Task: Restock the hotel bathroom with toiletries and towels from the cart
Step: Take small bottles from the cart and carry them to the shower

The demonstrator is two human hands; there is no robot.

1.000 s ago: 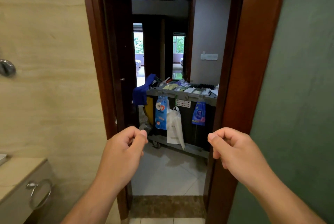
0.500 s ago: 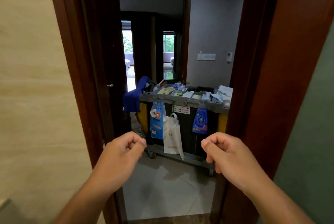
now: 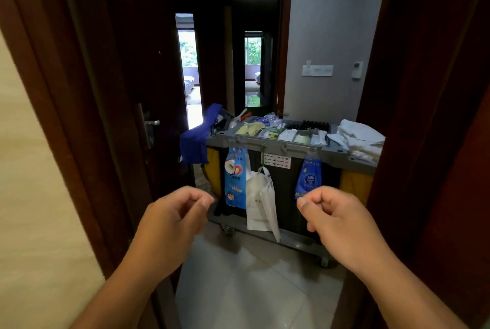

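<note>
While you stand in the dark wooden doorway [image 3: 87, 116], both of your hands hang loosely curled in front of you with nothing in them. Your left hand [image 3: 172, 220] has its fingers [image 3: 193, 196] bent in toward the thumb, not quite closed; your right hand [image 3: 342, 220] mirrors it, fingers [image 3: 322, 196] curled and empty. Beyond your fingertips, well apart from both hands, the grey cart [image 3: 281, 147] stands on the tiled floor [image 3: 238, 289]. Its top tray holds sorted toiletries [image 3: 289, 133], and folded white towels [image 3: 358, 137] are stacked at the end above your right fingers. Between your two hands, farther off, a white bag [image 3: 261, 201] hangs from the cart's front beside a blue packet [image 3: 234, 177]; a smaller blue packet [image 3: 309, 176] hangs just above your right fingers.
</note>
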